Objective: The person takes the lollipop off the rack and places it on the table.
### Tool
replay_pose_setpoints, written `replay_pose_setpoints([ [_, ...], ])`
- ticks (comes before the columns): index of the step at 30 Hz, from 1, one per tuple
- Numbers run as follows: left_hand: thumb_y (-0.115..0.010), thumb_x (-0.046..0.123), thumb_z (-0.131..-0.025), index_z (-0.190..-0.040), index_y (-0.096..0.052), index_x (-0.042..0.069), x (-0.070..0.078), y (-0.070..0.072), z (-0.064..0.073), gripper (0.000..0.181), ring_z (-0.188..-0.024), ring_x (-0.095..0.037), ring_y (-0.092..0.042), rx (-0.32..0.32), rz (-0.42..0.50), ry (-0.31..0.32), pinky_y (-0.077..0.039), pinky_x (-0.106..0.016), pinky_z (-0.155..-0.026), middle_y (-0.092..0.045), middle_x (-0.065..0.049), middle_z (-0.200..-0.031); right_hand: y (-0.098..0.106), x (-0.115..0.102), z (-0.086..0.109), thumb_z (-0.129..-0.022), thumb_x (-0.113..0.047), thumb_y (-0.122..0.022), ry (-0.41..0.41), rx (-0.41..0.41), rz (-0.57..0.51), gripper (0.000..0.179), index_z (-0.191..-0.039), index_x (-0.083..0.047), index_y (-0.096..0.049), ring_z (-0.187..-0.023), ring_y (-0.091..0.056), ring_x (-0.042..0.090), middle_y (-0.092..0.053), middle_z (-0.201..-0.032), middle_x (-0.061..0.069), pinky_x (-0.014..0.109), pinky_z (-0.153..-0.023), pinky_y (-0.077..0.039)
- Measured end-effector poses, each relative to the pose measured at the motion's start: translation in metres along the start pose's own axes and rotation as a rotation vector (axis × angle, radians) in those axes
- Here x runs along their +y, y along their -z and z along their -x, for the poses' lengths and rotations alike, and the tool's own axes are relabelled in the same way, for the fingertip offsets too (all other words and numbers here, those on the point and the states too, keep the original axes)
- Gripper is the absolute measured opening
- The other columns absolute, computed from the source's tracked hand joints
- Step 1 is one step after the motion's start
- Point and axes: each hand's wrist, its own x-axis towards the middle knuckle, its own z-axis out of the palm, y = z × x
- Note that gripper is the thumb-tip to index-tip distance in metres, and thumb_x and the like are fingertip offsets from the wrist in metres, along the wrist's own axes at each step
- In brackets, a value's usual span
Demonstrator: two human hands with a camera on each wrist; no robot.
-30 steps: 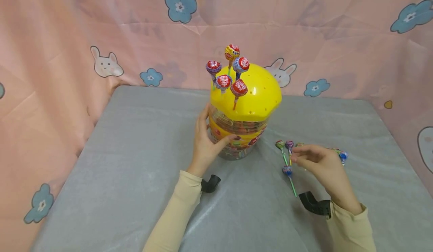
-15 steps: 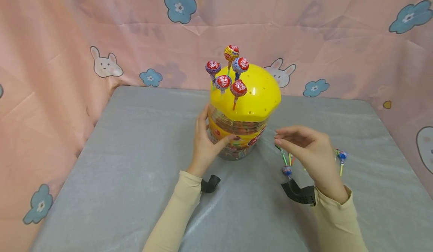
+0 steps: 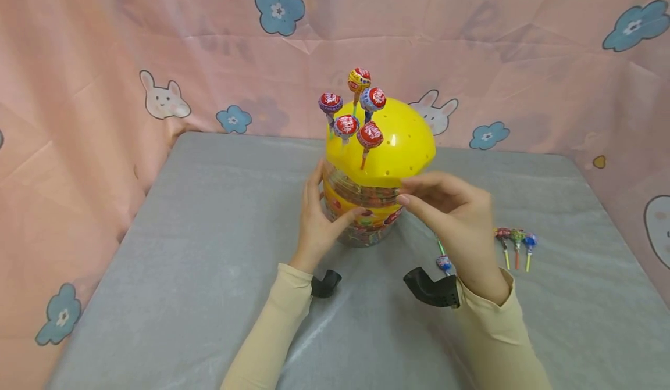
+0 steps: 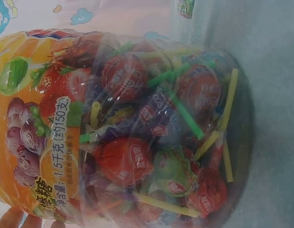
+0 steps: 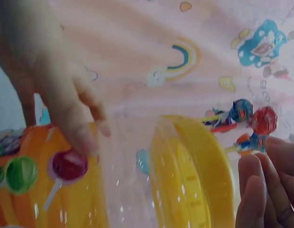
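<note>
A clear plastic candy jar (image 3: 361,195) with a yellow lid (image 3: 403,146) stands on the table. Wrapped lollipops show through its wall in the left wrist view. Several lollipops (image 3: 346,127) stick up from holes on the lid's left side. My left hand (image 3: 319,221) grips the jar low on its left, thumb across the front label. At the lid's right edge is my right hand (image 3: 455,215), fingers bent, thumb and index apart and nothing visible between them. In the right wrist view its fingers (image 5: 253,180) are just beyond the lid, close to the upright lollipops (image 5: 265,118).
A blue-wrapped lollipop (image 3: 444,263) lies below my right hand, which partly hides others there. Further right, three lollipops (image 3: 517,236) lie in a row on the grey cloth (image 3: 220,227). A pink patterned curtain (image 3: 209,41) hangs behind the table.
My right hand has moved left and up from the lollipops on the table to the lid's right edge, uncovering the row of three. My left hand and the jar have stayed put.
</note>
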Motion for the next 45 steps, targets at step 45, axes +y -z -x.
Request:
replay_pose_setpoints([
  [45,-0.061,0.064,-0.077,-0.15,-0.02,0.013,-0.003,0.001,0.0,0.097,-0.13,-0.023,-0.032,0.004,0.003,-0.038,-0.034,-0.046,-0.105,-0.031,-0.012,-0.144,-0.046,-0.006,-0.044,-0.074,0.003,-0.077,0.152,0.122,0.353,0.016,-0.087,0.007,-0.069,-0.068,-0.062,0.005,-0.07,-0.079,0.011,0.019,-0.059,-0.052],
])
